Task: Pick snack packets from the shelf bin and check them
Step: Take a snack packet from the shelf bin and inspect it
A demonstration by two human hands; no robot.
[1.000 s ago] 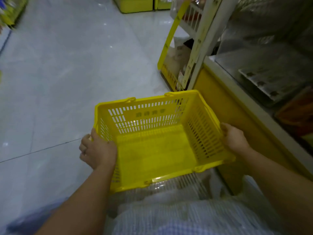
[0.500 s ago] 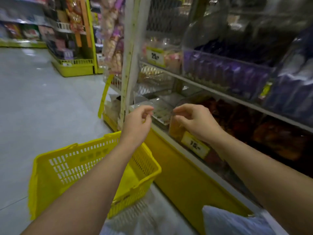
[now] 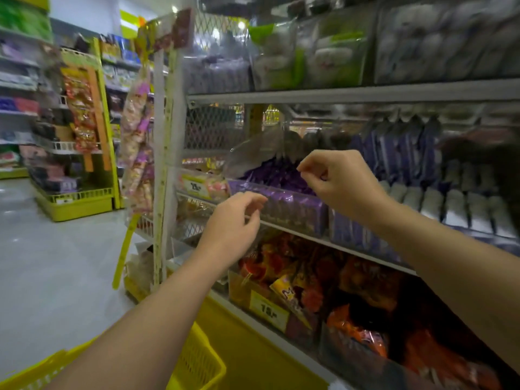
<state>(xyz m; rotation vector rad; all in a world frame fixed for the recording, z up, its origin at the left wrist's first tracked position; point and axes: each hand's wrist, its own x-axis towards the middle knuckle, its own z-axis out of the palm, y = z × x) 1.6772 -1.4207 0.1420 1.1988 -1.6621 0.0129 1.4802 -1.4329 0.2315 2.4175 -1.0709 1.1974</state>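
Crinkly, glossy purple snack packets (image 3: pixel 270 173) crammed in a clear rigid-plastic shelf bin (image 3: pixel 289 209) on the middle grey metal shelf (image 3: pixel 337 244). Left grip (image 3: pixel 230 229) just in front of the bin face, fingers loosely curled, thumb and forefinger apart, nothing in it. Right grip (image 3: pixel 346 184) over the packets, fingertips nearly pinched, too blurry to call it holding or empty. Half a second back, both down by the orange foil bags (image 3: pixel 363 280) one shelf lower; yellow slotted basket (image 3: pixel 197 364) now mostly out of frame.
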